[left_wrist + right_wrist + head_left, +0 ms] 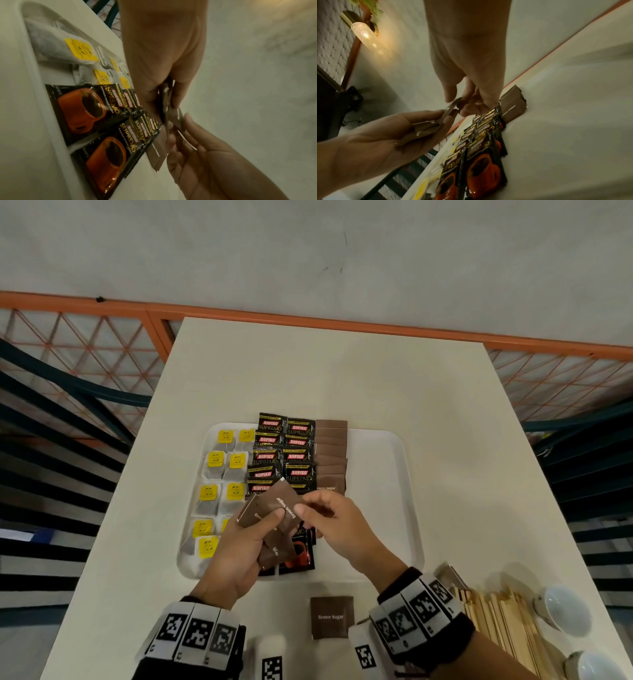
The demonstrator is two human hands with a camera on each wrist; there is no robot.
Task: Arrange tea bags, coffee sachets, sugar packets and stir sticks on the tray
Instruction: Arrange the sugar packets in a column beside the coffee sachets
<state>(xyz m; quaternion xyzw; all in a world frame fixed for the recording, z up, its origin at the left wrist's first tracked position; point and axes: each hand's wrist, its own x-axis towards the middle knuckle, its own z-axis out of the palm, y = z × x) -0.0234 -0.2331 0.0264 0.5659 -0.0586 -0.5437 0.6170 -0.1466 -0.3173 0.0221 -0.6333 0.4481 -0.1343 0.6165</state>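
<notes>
Beside stir sticks, cups crowd table.

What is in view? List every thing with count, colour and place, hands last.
tray: one, white, mid-table.
tea bags: about nine, yellow tags, tray's left.
coffee sachets: two black overlapping columns, tray's middle.
sugar packets: brown column right of coffee; one on the table; several held.
stir sticks: wooden pile, table's near right.
cups: two, white, far right.
left hand: grips sugar packets.
right hand: pinches one packet.
</notes>
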